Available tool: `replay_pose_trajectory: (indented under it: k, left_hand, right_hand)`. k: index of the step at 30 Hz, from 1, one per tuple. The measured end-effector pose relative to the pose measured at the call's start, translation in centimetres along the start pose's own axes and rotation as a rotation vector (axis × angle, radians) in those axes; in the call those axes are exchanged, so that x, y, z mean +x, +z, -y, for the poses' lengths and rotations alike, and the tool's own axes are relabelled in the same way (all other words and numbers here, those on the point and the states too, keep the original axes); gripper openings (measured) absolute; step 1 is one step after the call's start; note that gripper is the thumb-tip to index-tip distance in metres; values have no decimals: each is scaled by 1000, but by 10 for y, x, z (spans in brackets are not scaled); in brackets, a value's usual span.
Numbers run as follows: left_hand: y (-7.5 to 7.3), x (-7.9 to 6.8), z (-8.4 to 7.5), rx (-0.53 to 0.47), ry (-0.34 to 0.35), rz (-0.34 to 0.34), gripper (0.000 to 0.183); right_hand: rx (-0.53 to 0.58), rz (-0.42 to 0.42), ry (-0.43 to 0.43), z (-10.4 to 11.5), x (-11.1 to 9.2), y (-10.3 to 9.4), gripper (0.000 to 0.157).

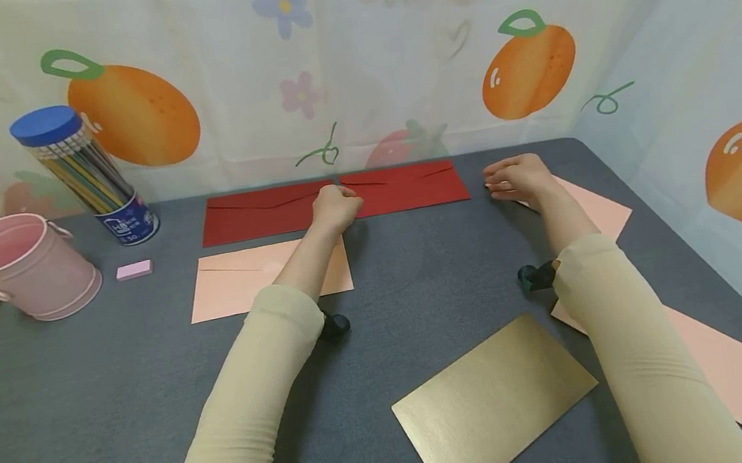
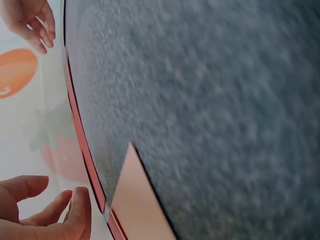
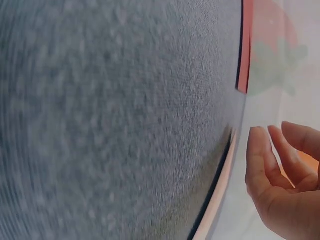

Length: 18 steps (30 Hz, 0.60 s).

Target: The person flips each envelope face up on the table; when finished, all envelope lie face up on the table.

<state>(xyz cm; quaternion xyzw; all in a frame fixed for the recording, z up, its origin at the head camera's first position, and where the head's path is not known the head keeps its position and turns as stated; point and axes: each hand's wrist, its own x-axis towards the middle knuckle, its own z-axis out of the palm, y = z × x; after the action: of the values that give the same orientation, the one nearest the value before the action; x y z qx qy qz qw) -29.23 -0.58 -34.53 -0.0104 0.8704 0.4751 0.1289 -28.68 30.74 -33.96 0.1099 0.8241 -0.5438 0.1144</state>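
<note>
Two red envelopes, a left one (image 1: 253,215) and a right one (image 1: 408,187), lie side by side along the back of the table. Above the spot where they meet is my left hand (image 1: 336,206), its fingers loosely bent; in the left wrist view its thumb and fingertips stand apart with nothing between them. A peach envelope (image 1: 235,284) lies in front, partly under my left forearm. My right hand (image 1: 520,179) hovers to the right of the red pair, near another peach envelope (image 1: 594,206). Its fingers are relaxed and hold nothing in the right wrist view (image 3: 280,180).
A gold envelope (image 1: 498,404) lies at the front, with a peach envelope (image 1: 714,356) partly under my right sleeve. On the left stand a pink bucket (image 1: 31,270) and a blue-lidded tub of pencils (image 1: 85,178); a pink eraser (image 1: 134,270) lies beside them.
</note>
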Motion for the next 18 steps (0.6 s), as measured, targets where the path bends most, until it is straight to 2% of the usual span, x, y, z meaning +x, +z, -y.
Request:
replay_pose_trajectory:
  k: [7,12,18]
  left_hand:
    - [11,-5,-7,-110,18,44,42]
    - [21,-7,-11,-255,5,103,43]
    - [34,-10,-23,-383,-11,176,44]
  right_hand:
    - [5,-4,-8,-3,-5,-10,50]
    - [-15,-32,6,-8,-8,-22,50]
    - [-12,-69,17,-14,-11,-41,53]
